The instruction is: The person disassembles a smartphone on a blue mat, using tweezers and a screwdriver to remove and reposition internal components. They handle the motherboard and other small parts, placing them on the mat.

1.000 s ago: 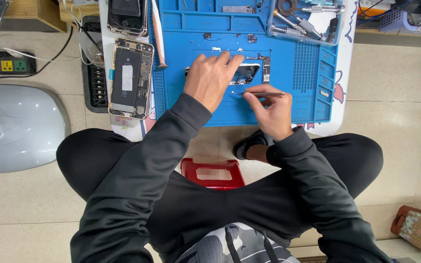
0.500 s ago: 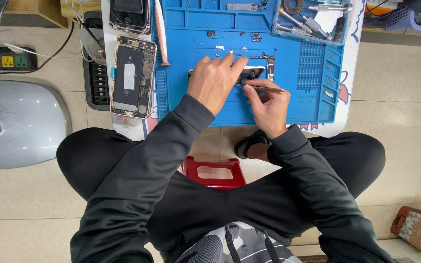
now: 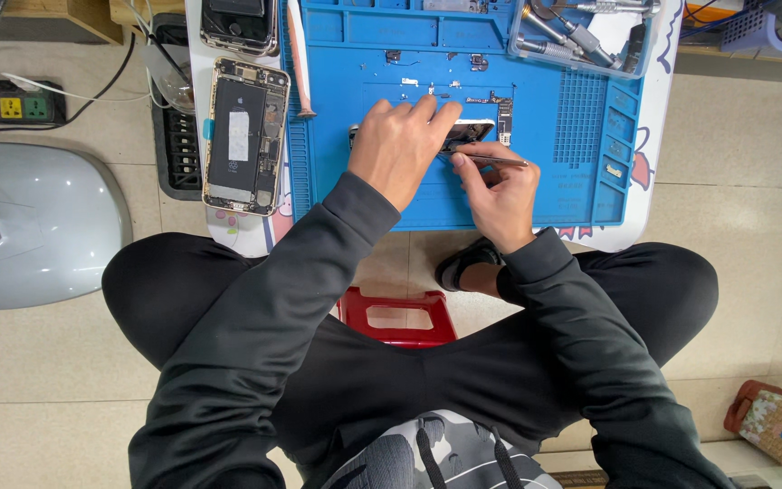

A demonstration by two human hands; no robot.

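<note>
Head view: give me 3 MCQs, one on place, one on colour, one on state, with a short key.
1. Where does the opened phone lie?
A. Left of the blue mat
B. On the red stool
C. In the tool tray

2. What colour is the stool between the legs?
A. Green
B. Red
C. White

3. What does the right hand hold?
A. Nothing, palm open
B. A power strip
C. A thin metal tool

Key:
1 A, the phone rests back-open just beyond the mat's left edge.
2 B, its frame shows red below the table.
3 C, the fingers pinch the tool, its tip toward the small part that the left hand presses on the mat.
</note>
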